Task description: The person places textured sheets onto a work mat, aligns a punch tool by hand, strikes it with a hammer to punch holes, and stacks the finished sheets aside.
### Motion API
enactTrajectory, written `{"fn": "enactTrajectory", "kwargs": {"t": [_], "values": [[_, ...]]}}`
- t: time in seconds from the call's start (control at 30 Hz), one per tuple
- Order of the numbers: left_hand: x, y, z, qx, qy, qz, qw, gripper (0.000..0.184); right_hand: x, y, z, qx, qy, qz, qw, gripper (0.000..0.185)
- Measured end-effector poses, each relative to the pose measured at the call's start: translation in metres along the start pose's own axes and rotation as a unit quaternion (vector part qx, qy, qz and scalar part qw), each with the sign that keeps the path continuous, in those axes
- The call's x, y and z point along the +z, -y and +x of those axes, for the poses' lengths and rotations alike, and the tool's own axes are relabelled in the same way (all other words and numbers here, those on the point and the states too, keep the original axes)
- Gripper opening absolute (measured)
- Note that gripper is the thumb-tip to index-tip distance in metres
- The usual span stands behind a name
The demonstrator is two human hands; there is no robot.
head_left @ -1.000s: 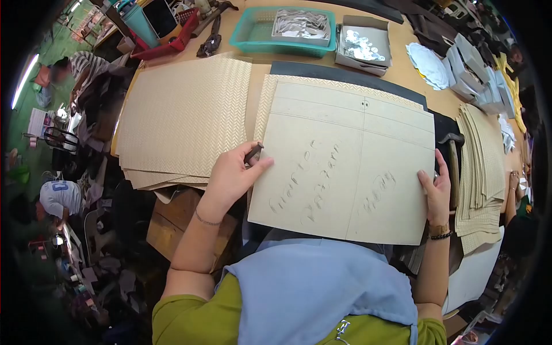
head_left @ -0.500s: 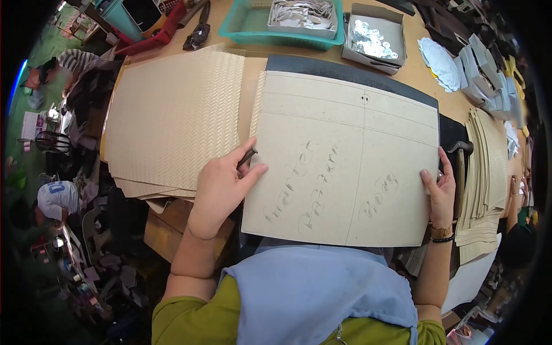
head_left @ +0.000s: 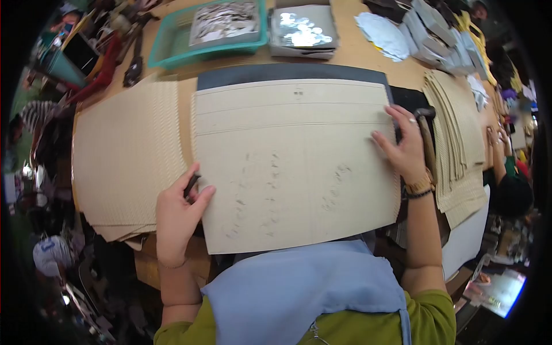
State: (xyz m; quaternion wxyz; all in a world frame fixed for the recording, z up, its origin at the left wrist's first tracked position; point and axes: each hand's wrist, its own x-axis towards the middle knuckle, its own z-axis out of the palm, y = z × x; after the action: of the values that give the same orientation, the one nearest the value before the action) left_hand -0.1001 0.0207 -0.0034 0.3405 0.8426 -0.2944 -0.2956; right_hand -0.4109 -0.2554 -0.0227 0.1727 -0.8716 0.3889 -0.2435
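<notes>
A large beige pattern board [head_left: 276, 184] with ruled lines and handwriting lies in front of me. Edges of a woven-textured sheet show from under it at both sides. My left hand [head_left: 179, 210] is at the board's left edge, thumb on the surface, fingers curled around a dark pen-like tool [head_left: 191, 185]. On the right edge, near the upper corner, my right hand [head_left: 405, 144] has its thumb and fingers apart; whether it presses on the board is unclear. Behind the board's top edge is a dark mat [head_left: 287, 72].
Woven beige sheets are stacked at left [head_left: 129, 152] and right [head_left: 457, 126]. At the back stand a teal basket [head_left: 172, 37] and a grey box [head_left: 303, 50] of shiny discs. Round pale pieces [head_left: 384, 35] lie beside small boxes [head_left: 428, 29]. Other people work at the sides.
The view has swung right. The board looks straighter to me now. My right hand has let go lower down and moved up the right edge; my left still holds the dark tool.
</notes>
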Motion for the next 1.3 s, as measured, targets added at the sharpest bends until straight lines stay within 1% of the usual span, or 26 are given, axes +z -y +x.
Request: {"fn": "enactTrajectory", "kwargs": {"t": [0.1, 0.13, 0.2, 0.73, 0.83, 0.87, 0.97, 1.03, 1.1, 1.17, 1.2, 1.3], "values": [[0.0, -0.001, 0.0, 0.006, 0.0, 0.023, 1.0, 0.051, 0.017, -0.012, 0.002, -0.034, 0.025, -0.024, 0.999, 0.063], [0.0, 0.0, 0.001, -0.001, 0.008, 0.012, 1.0, 0.052, 0.019, -0.012, 0.002, -0.035, 0.022, -0.034, 0.999, 0.064], [0.001, 0.005, 0.002, 0.019, 0.008, 0.012, 1.0, 0.052, 0.02, -0.011, 0.001, -0.039, 0.016, -0.05, 0.998, 0.066], [0.004, -0.006, -0.002, 0.022, -0.003, 0.045, 0.999, 0.05, 0.021, -0.016, 0.002, -0.034, 0.009, -0.04, 0.999, 0.068], [0.004, 0.003, -0.001, 0.043, -0.017, 0.055, 0.997, 0.049, 0.021, -0.017, 0.002, -0.04, 0.009, -0.054, 0.998, 0.068], [0.004, 0.005, -0.001, 0.064, -0.019, 0.041, 0.997, 0.048, 0.021, -0.017, 0.003, -0.05, 0.012, -0.07, 0.996, 0.067], [0.003, 0.006, -0.001, 0.086, -0.022, 0.057, 0.994, 0.047, 0.019, -0.011, 0.005, -0.047, 0.021, -0.062, 0.997, 0.066], [0.001, 0.005, -0.003, 0.066, -0.018, 0.068, 0.995, 0.048, 0.019, -0.01, 0.005, -0.054, 0.02, -0.043, 0.997, 0.066], [0.0, 0.003, -0.004, 0.053, -0.011, 0.078, 0.996, 0.048, 0.02, -0.013, 0.005, -0.057, 0.025, -0.051, 0.997, 0.066], [-0.001, 0.0, -0.005, 0.044, -0.002, 0.09, 0.995, 0.05, 0.021, -0.01, 0.005, -0.044, 0.026, -0.04, 0.998, 0.066], [-0.002, -0.007, -0.006, 0.023, 0.012, 0.079, 0.997, 0.051, 0.021, -0.01, 0.005, -0.042, 0.026, -0.039, 0.998, 0.066], [-0.002, -0.006, -0.006, 0.033, 0.011, 0.074, 0.997, 0.052, 0.021, -0.01, 0.006, -0.043, 0.026, -0.032, 0.998, 0.066]]}}
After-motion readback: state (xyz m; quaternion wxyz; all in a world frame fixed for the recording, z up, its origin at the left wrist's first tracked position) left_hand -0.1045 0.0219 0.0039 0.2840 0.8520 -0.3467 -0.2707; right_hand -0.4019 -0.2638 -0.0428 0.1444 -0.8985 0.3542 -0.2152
